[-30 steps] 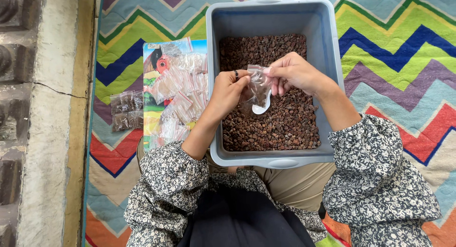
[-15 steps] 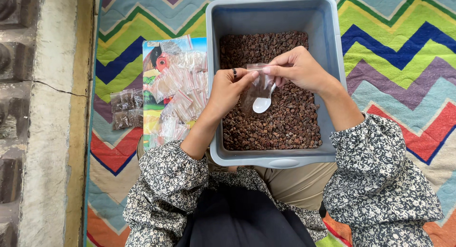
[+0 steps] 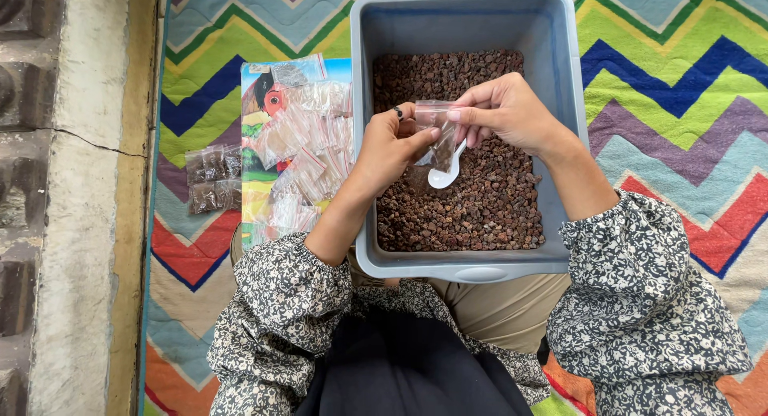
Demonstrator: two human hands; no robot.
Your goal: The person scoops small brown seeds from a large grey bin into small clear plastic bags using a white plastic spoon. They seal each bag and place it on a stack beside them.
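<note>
Small clear plastic bag (image 3: 436,132): thin, limp, very light, likely slippery; part-filled with brown granules, so bottom-heavy. Best gripped at the top edge, both corners, to keep the mouth closed and upright. Held above the middle of the grey tub (image 3: 364,144) of brown granules (image 3: 480,200). Left hand (image 3: 392,148) pinching the bag's top left edge between thumb and fingers. Right hand (image 3: 504,112) pinching the top right edge, with a white spoon (image 3: 444,174) tucked under its fingers, bowl hanging down. Pile of empty clear bags (image 3: 308,156) left of the tub; filled bags (image 3: 210,178) further left on the zigzag mat (image 3: 672,96). Compared with half a second ago: hands and bag almost unchanged, spoon hanging slightly lower.
</note>
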